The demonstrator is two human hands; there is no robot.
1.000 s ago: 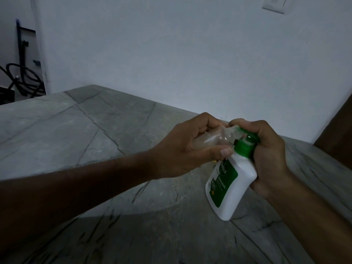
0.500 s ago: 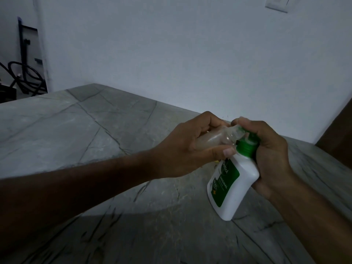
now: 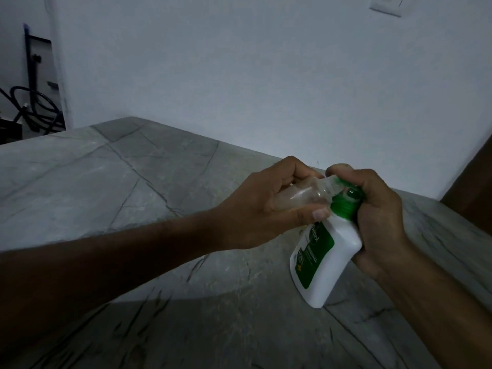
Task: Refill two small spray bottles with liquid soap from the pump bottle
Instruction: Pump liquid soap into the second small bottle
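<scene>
My left hand (image 3: 269, 209) grips a small clear spray bottle (image 3: 306, 195), held on its side with its open neck against the green pump nozzle. My right hand (image 3: 378, 222) wraps around the green pump head of the white pump bottle (image 3: 322, 262), which has a green label and tilts to the right with its base on the grey stone counter (image 3: 133, 198). My fingers hide most of the pump head. Only one small spray bottle is in view.
A white wall rises behind the counter, with a switch plate (image 3: 386, 5) at the top right. Dark cables and a stand (image 3: 32, 102) sit beyond the counter's far left edge. A dark brown surface (image 3: 471, 187) borders the right side.
Both hands and the two bottles have stayed together in nearly the same place. The view has shifted slightly.
</scene>
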